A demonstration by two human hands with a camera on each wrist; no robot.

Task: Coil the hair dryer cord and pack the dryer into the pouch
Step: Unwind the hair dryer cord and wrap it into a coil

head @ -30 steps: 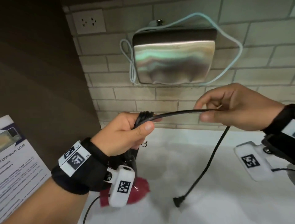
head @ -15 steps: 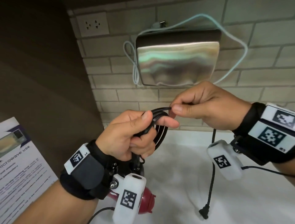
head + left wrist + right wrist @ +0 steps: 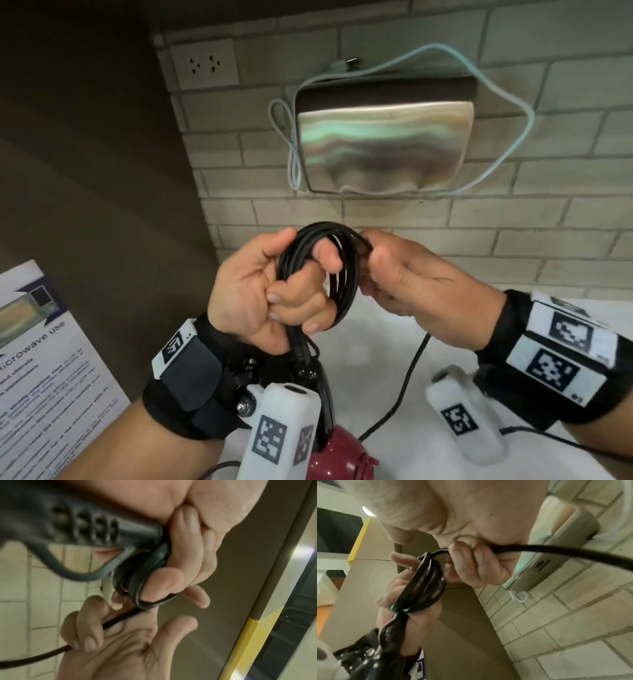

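Head view: we are looking at the black cord [image 3: 320, 263] gathered into several loops in front of us, above the white counter [image 3: 394, 387]. Our left hand [image 3: 274, 291] is clamping the bundle, fingers curled round the loops with the forefinger poking through them. Our right hand [image 3: 411, 284] is pinching the cord just beside the coil at its upper right, and the loose tail is running through its curled fingers [image 3: 462, 559] and hanging down toward the counter. Below our left wrist the dark red hair dryer [image 3: 339, 455] is partly showing, its black handle [image 3: 77, 524] lying against our left palm. Behind the hands, the shimmering pouch [image 3: 383, 150] is leaning on the brick wall [image 3: 548, 212], with a pale cable [image 3: 507, 144] looped around it. A printed sheet [image 3: 44, 370] is standing at the far left.
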